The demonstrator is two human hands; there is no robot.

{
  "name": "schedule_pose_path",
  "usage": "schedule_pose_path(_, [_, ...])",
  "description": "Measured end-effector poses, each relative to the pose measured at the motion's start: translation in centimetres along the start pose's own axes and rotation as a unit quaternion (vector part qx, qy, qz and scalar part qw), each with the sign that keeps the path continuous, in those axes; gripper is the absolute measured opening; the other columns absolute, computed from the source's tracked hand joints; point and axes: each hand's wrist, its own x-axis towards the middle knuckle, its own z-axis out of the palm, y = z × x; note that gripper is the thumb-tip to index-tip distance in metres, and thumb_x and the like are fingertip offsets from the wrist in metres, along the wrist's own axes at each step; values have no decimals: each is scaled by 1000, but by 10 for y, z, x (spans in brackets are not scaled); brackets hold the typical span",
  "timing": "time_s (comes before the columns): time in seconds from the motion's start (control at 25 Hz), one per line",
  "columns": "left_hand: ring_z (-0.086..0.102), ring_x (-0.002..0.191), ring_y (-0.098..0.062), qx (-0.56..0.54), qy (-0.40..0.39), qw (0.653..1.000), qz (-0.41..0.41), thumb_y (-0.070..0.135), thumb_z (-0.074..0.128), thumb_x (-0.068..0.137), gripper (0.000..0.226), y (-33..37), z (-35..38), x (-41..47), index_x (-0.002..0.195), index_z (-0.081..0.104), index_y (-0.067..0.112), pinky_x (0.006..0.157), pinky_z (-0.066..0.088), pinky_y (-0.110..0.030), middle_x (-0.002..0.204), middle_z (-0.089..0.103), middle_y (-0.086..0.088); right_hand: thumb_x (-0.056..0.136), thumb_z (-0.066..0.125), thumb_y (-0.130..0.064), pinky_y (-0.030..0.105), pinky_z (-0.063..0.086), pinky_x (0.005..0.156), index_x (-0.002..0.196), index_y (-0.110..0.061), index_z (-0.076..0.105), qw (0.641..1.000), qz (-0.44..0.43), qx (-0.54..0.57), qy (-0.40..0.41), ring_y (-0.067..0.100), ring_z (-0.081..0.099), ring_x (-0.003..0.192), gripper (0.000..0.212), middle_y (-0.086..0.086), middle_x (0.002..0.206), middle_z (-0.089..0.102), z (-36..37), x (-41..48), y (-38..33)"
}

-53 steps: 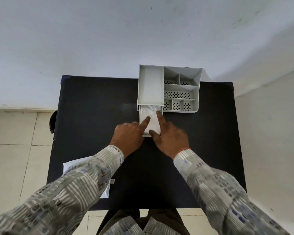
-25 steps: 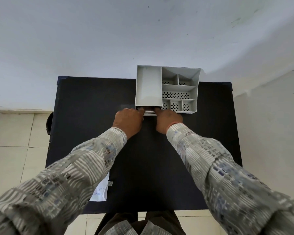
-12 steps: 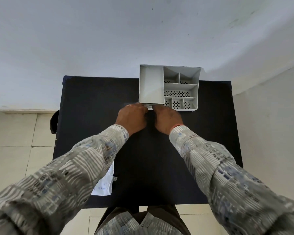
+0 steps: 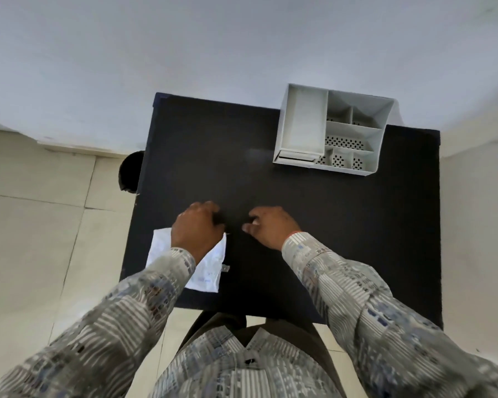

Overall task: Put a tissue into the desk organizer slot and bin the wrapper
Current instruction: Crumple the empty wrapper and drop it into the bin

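Observation:
A grey desk organizer (image 4: pixel 332 133) stands at the far right of the black table (image 4: pixel 299 225), its drawer at the lower left pushed in; no tissue shows. A white wrapper (image 4: pixel 210 271) lies at the table's near left edge. My left hand (image 4: pixel 197 229) hovers over the wrapper's upper part with fingers curled, and whether it touches the wrapper is hidden. My right hand (image 4: pixel 272 225) hangs over bare table to the right of it, fingers loosely curled and empty.
A dark round bin (image 4: pixel 130 173) stands on the tiled floor, tucked against the table's left side. White walls close in behind and to the right. My legs stand at the table's near edge.
Both hands have left the organizer's drawer, now pushed in, and pulled back toward me. The left hand has come over the wrapper. The view has swung left.

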Motion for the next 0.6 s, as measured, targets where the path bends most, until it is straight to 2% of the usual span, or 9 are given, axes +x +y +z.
schedule_pose_path(0.08, [70, 112, -39, 9, -3, 998, -69, 34, 76, 79, 58, -36, 10, -20, 135, 62, 22, 92, 58, -48, 127, 70, -12, 90, 75, -50, 41, 54, 105, 136, -15, 65, 997, 18, 24, -67, 29, 69, 118, 59, 8, 130, 73, 29, 7, -17])
schedule_pose_path(0.16, [66, 121, -43, 45, -47, 990, -128, 40, 79, 82, 81, -63, 20, -36, 152, 44, 18, 95, 55, -51, 138, 63, -15, 85, 79, -51, 41, 56, 101, 132, -14, 66, 996, 22, 43, -69, 29, 70, 114, 62, 6, 127, 72, 55, 12, -32])
schedule_pose_path(0.28, [60, 130, -44, 46, -109, 977, -175, 55, 78, 83, 104, -81, 40, -52, 162, 23, 17, 102, 51, -51, 150, 51, -20, 87, 80, -44, 32, 55, 92, 117, -15, 75, 994, 16, 52, -95, 27, 72, 109, 43, 5, 118, 76, 78, 15, -45])
schedule_pose_path(0.36, [59, 132, -40, -28, -110, 973, -199, 60, 75, 82, 101, -79, 45, -59, 160, 27, 16, 106, 49, -48, 151, 52, -20, 90, 78, -35, 31, 54, 90, 97, -15, 78, 992, 17, 71, -101, 27, 74, 103, 21, 5, 103, 78, 84, 10, -49])
schedule_pose_path(0.44, [60, 132, -38, -138, -87, 965, -204, 64, 71, 80, 99, -72, 41, -66, 158, 35, 15, 108, 49, -47, 149, 58, -17, 90, 77, -28, 35, 57, 91, 78, -17, 70, 982, 14, 159, -104, 28, 73, 95, 17, 3, 87, 73, 78, -6, -53])
schedule_pose_path(0.52, [60, 132, -35, -267, -34, 950, -161, 71, 72, 68, 108, -65, 29, -78, 159, 40, 21, 108, 50, -48, 151, 56, -12, 90, 71, -19, 42, 60, 92, 85, -13, 69, 938, 7, 322, -132, 30, 72, 98, 8, 7, 91, 72, 61, -30, -58])
schedule_pose_path(0.56, [60, 131, -31, -332, -6, 935, -126, 70, 75, 65, 109, -62, 23, -84, 159, 41, 26, 107, 52, -48, 153, 54, -9, 92, 66, -16, 41, 60, 85, 94, -11, 70, 900, -5, 405, -163, 30, 71, 96, 6, 9, 94, 72, 51, -42, -59])
schedule_pose_path(0.6, [62, 130, -28, -404, 4, 910, -97, 65, 81, 66, 105, -58, 15, -91, 157, 43, 29, 106, 55, -49, 153, 55, -5, 95, 62, -16, 38, 57, 79, 103, -8, 72, 859, -18, 472, -196, 30, 69, 92, 15, 12, 98, 71, 42, -56, -60])
